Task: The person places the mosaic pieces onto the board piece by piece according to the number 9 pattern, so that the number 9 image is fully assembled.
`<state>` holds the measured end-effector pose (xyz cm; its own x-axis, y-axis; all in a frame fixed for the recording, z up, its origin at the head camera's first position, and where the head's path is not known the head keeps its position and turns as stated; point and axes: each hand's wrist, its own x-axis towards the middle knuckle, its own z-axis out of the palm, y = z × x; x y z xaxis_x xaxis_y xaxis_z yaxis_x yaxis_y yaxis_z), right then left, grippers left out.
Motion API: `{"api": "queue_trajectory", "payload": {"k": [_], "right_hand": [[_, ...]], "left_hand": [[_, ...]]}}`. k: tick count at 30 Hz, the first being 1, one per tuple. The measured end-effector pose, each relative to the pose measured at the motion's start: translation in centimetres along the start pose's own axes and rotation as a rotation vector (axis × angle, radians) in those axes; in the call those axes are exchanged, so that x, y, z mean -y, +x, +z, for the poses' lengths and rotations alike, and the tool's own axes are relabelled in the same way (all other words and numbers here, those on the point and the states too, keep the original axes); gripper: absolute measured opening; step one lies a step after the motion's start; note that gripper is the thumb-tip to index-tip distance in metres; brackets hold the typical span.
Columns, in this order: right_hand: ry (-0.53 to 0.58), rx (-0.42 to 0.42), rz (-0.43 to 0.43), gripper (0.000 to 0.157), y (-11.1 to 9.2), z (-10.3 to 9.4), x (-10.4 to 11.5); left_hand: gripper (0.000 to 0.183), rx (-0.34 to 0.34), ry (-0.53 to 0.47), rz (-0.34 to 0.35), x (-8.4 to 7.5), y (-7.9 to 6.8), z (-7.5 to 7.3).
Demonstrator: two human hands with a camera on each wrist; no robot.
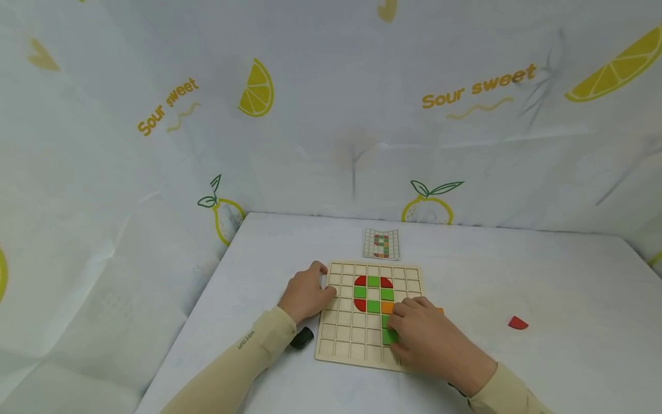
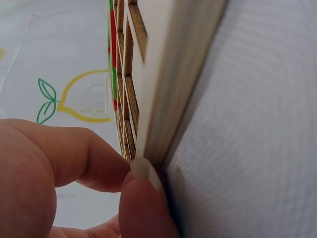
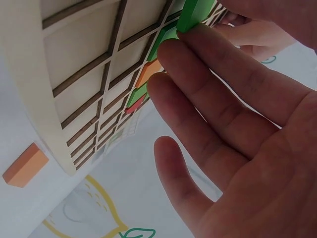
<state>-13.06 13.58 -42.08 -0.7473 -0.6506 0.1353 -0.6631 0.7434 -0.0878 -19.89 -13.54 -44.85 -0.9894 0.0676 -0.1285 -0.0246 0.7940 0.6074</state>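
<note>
A square wooden grid board (image 1: 343,332) lies on the white table. Red quarter-round pieces, green squares and an orange square (image 1: 388,307) form a ring with a short tail in its cells. At the board's left edge, my left hand (image 1: 306,291) holds the rim between thumb and fingers. My right hand (image 1: 429,333) is over the lower right part of the board. Its thumb and index finger pinch a green square tile (image 3: 195,14) at the tail's lower end, and its other fingers extend over the board. The hand hides several cells.
Behind the board lies a printed pattern card (image 1: 381,244). A loose red quarter-round piece (image 1: 518,323) lies to the right. Just past the board's right edge is an orange piece (image 3: 26,166), partly hidden in the head view. A black object (image 1: 302,338) is beside the left wrist.
</note>
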Motion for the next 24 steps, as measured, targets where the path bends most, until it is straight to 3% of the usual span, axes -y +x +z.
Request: {"api": "queue_trajectory", "payload": {"k": [19, 24], "right_hand": [[-0.019, -0.051, -0.043, 0.014, -0.08, 0.32, -0.17], [-0.01, -0.018, -0.024, 0.012, 0.07, 0.14, -0.14]], "left_hand": [[0.048, 0.006, 0.001, -0.011, -0.1, 0.02, -0.05], [0.048, 0.003, -0.006, -0.013, 0.0, -0.01, -0.03]]}}
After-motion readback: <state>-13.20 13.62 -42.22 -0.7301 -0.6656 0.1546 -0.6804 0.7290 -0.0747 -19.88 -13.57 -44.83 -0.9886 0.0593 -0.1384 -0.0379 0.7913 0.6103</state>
